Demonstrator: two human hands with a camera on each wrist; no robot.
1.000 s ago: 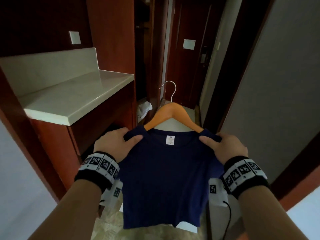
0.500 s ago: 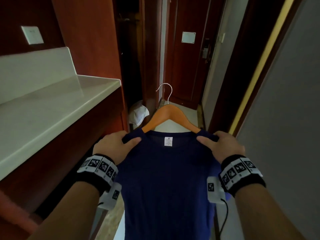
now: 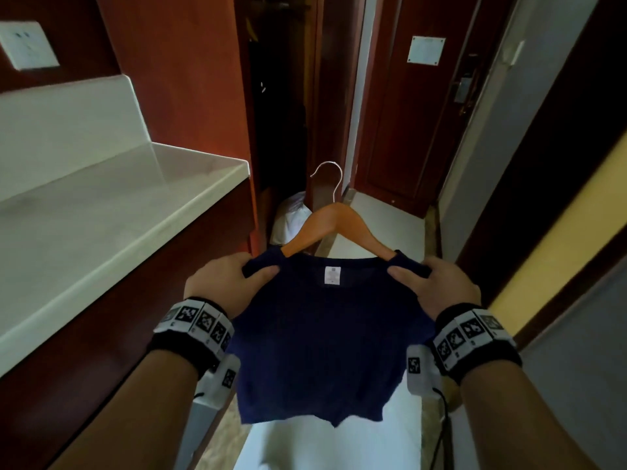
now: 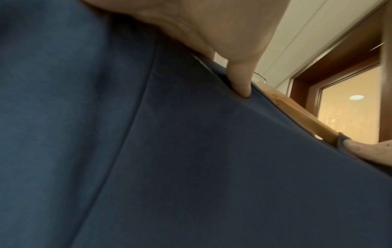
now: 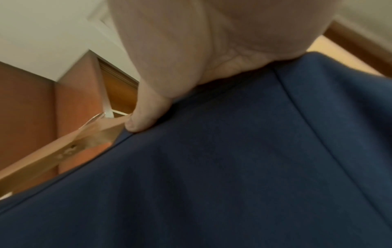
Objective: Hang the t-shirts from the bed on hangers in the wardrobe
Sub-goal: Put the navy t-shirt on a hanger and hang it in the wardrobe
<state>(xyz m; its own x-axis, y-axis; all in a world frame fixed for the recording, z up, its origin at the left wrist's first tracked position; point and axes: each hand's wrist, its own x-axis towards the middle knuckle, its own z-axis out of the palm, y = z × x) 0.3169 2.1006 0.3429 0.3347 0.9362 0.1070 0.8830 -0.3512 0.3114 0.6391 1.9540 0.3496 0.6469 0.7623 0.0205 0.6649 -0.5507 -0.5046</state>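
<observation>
Wood-panelled hallway: both hands (image 3: 334,286) grip navy t-shirt (image 3: 325,340) on hanger (image 3: 334,220).

A hotel room entry hall, by the look of it: dark red wood panelling, a door (image 3: 403,106) at 12 o'clock with a small notice plate (image 3: 425,50) and an electronic lock (image 3: 462,91), a pale stone counter (image 3: 101,212) at 9 o'clock, and an open wardrobe (image 3: 281,106) at 11.

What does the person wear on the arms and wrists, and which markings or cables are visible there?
Both forearms are bare, with no sleeves. Each wrist carries a black band topped by a row of white tiles printed with black square codes: left band, right band. Under each wrist hangs a white box with one such code, left box, right box. A black cable runs from the right box.
</observation>
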